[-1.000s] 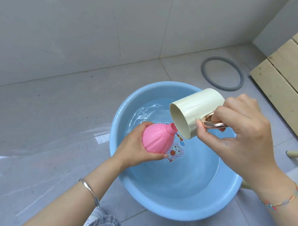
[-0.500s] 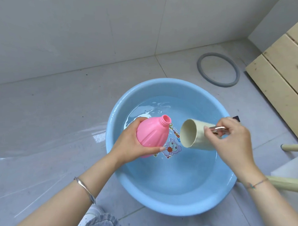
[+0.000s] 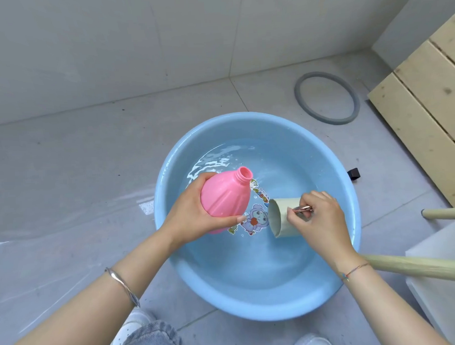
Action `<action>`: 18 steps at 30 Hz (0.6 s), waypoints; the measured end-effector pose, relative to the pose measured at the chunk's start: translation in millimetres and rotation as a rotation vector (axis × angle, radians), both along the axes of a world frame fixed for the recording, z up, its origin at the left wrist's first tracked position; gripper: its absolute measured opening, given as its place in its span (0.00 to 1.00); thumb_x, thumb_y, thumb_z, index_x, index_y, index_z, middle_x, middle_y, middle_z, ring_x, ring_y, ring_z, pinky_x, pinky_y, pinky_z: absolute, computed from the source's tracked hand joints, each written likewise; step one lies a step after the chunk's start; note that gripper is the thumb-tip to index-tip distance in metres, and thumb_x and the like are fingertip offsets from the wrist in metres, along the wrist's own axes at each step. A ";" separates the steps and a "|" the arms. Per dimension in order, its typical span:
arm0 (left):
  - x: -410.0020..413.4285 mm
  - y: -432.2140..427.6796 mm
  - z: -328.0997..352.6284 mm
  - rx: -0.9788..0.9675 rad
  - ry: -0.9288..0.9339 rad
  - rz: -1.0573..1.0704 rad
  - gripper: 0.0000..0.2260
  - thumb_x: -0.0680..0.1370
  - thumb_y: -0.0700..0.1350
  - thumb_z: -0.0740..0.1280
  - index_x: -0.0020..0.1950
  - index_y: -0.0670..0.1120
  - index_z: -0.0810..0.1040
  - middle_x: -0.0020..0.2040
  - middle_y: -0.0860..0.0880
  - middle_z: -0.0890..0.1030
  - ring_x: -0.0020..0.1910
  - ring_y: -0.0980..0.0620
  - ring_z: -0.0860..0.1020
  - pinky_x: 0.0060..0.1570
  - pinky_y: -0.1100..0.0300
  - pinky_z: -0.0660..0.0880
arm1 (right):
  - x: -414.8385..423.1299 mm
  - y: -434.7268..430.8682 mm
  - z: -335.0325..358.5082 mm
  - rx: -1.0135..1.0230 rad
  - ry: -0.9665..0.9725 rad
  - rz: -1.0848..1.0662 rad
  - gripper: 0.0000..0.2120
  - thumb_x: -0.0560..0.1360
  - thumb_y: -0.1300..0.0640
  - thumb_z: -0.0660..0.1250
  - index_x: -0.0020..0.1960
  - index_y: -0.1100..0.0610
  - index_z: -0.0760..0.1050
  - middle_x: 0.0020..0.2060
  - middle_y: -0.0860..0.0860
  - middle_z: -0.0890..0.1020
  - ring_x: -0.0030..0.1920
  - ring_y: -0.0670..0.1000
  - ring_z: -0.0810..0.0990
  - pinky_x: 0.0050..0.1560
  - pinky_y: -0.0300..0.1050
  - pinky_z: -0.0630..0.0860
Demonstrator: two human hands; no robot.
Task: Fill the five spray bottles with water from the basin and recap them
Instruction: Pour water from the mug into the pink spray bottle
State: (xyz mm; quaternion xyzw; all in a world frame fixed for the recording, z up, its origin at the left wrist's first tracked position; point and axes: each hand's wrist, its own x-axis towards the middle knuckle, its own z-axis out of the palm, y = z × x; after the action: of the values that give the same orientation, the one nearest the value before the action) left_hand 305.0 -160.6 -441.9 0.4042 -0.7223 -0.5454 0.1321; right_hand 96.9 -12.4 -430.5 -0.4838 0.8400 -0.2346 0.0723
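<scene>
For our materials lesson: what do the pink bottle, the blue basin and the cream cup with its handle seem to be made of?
The pink bottle is probably plastic: matt, with moulded ribs and a ridged neck. The blue basin is likely plastic: smooth, slightly glossy, with a rolled rim. The cup is smooth cream, ceramic or plastic, unclear which; its handle shines rose-gold, so metal or metallic plating.

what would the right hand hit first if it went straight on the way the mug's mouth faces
Likely the left hand gripping the pink spray bottle: its thumb lies beyond the mouth of the mug. Depth is unclear; the right hand may sit lower in the basin and pass underneath.
</scene>
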 end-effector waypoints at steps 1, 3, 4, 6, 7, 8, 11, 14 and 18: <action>0.3 0.0 -0.2 0.001 0.001 -0.001 0.37 0.55 0.64 0.81 0.59 0.65 0.69 0.54 0.64 0.77 0.52 0.66 0.77 0.49 0.63 0.76 | 0.8 0.0 0.0 -0.016 -0.041 -0.038 0.23 0.66 0.63 0.74 0.29 0.50 0.59 0.26 0.46 0.65 0.34 0.53 0.67 0.37 0.45 0.60; 0.4 -0.1 -0.4 0.001 0.002 -0.005 0.36 0.55 0.65 0.81 0.59 0.65 0.69 0.54 0.64 0.77 0.52 0.66 0.77 0.49 0.63 0.76 | 0.3 1.4 2.0 -0.068 -0.159 -0.146 0.22 0.67 0.63 0.73 0.28 0.52 0.61 0.26 0.48 0.66 0.33 0.51 0.67 0.34 0.42 0.61; 0.6 -0.1 -0.6 0.000 0.000 -0.007 0.37 0.54 0.66 0.80 0.59 0.65 0.69 0.55 0.64 0.77 0.52 0.65 0.77 0.50 0.62 0.76 | -0.7 2.5 3.9 -0.104 -0.228 -0.210 0.21 0.68 0.62 0.73 0.28 0.54 0.61 0.25 0.47 0.65 0.31 0.49 0.65 0.32 0.40 0.60; 0.7 -0.1 -1.1 -0.001 -0.004 -0.010 0.39 0.53 0.68 0.78 0.60 0.65 0.69 0.55 0.64 0.77 0.53 0.64 0.77 0.51 0.61 0.77 | -4.6 5.0 8.7 -0.180 -0.376 -0.323 0.22 0.70 0.62 0.73 0.28 0.55 0.61 0.24 0.46 0.62 0.28 0.47 0.61 0.29 0.39 0.58; 0.7 -0.2 -1.5 -0.001 -0.004 -0.011 0.39 0.53 0.68 0.78 0.61 0.64 0.69 0.56 0.64 0.77 0.53 0.64 0.77 0.52 0.60 0.77 | -6.8 6.3 11.3 -0.218 -0.450 -0.358 0.22 0.70 0.62 0.73 0.28 0.56 0.61 0.24 0.45 0.62 0.27 0.46 0.60 0.28 0.38 0.57; 0.7 -0.2 -1.4 -0.003 -0.004 -0.012 0.40 0.53 0.68 0.78 0.62 0.64 0.68 0.56 0.64 0.77 0.53 0.64 0.77 0.52 0.60 0.77 | -7.9 7.2 15.1 -0.256 -0.521 -0.382 0.21 0.70 0.62 0.73 0.29 0.59 0.61 0.25 0.47 0.64 0.28 0.46 0.61 0.28 0.37 0.58; 0.6 -0.3 -0.5 -0.010 0.001 -0.015 0.39 0.53 0.67 0.79 0.61 0.64 0.68 0.55 0.64 0.76 0.52 0.65 0.77 0.51 0.62 0.76 | -4.6 6.3 31.1 -0.382 -0.692 -0.432 0.19 0.69 0.61 0.74 0.29 0.59 0.64 0.27 0.53 0.69 0.32 0.48 0.67 0.35 0.39 0.64; 0.6 -0.2 -1.9 0.002 0.004 -0.019 0.38 0.55 0.65 0.81 0.60 0.64 0.69 0.55 0.63 0.77 0.52 0.64 0.77 0.52 0.59 0.77 | 2.3 -0.2 52.5 -0.486 -0.757 -0.440 0.20 0.73 0.66 0.70 0.30 0.57 0.63 0.19 0.40 0.69 0.25 0.40 0.69 0.34 0.31 0.65; 1.1 0.0 -3.7 0.007 -0.005 -0.037 0.38 0.54 0.67 0.79 0.60 0.64 0.69 0.54 0.63 0.78 0.52 0.61 0.79 0.52 0.55 0.79 | 7.9 -7.6 78.8 -0.576 -0.745 -0.402 0.20 0.74 0.68 0.67 0.31 0.56 0.61 0.16 0.40 0.66 0.21 0.39 0.69 0.30 0.28 0.64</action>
State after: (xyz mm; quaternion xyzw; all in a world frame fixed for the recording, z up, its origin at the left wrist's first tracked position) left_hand 306.1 -160.5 -445.6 0.3927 -0.7280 -0.5492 0.1189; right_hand 104.9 -20.0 -351.7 -0.1964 0.7350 -0.6223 0.1842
